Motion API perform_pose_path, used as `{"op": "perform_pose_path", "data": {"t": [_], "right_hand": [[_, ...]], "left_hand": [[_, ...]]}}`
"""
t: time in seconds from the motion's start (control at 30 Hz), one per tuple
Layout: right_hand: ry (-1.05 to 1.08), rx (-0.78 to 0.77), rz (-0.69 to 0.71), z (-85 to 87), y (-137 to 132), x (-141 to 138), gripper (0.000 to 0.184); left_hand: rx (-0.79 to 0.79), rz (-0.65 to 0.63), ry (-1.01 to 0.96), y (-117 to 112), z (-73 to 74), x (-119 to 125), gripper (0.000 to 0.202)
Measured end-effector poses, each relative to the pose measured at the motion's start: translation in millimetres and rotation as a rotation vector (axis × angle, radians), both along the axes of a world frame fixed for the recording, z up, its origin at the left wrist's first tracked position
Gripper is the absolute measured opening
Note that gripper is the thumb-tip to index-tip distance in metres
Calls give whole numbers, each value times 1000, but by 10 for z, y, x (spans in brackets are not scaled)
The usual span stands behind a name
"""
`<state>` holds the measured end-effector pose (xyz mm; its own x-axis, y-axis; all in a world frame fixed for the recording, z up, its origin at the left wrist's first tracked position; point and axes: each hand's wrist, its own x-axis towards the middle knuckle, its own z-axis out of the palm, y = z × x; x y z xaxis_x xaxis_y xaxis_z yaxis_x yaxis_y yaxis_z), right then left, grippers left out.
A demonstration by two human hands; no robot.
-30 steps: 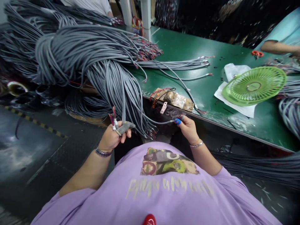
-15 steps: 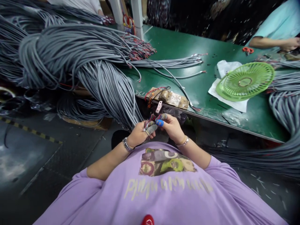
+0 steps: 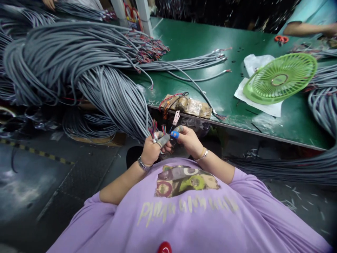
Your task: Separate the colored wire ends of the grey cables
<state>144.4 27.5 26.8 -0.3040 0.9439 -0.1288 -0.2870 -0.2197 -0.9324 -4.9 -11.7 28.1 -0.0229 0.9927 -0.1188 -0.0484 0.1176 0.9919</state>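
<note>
Head view: your left hand [image 3: 151,150] is closed around a small cluster of cable ends [image 3: 154,137], their coloured wires [image 3: 164,129] poking up past the grey-covered thumb [image 3: 163,141]. They sit in front of your shirt, just off the near edge of the green bench [image 3: 189,38]. Your right hand [image 3: 191,142] brings its blue-wrapped thumb [image 3: 174,134] and forefinger right up to the left thumb; whether that grip is pinching a wire or only resting against one, I cannot tell.

The likeliest trouble is mixing ends: the big hanging bundle of grey cables [image 3: 116,98] comes down just beside your left hand, so a stray wire could get caught up with yours. Gripping several ends at once, you might also let one slip if your left fingers loosen. The wrappings on your digits probably dull the feel of such thin wires, and too hard a tug could bend or break one. Watch the pale pink tag [image 3: 176,117] near your right fingertips, and the taped board [image 3: 195,106] behind it; a lifted knuckle could knock either.
</note>
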Motion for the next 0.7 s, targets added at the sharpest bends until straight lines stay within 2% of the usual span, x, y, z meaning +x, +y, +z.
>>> {"op": "perform_pose_path", "data": {"t": [0.13,0.2,0.33,0.47,0.7], "right_hand": [[-26,1,-22,-61,-47,-8,41],[-31,33,-21,-52,-53,-6,40],[-52,52,22,-6,-19,-1,41],[-63,26,87,-2,33,-20,45],[2,-70,-11,-77,24,-40,35]], "left_hand": [[1,125,-115,25,-68,11,29],[2,145,-122,30,-66,17,29],[-58,74,-47,23,-29,8,36],[-84,-35,-11,20,-36,-6,34],[-85,-47,20,31,-36,5,34]]}}
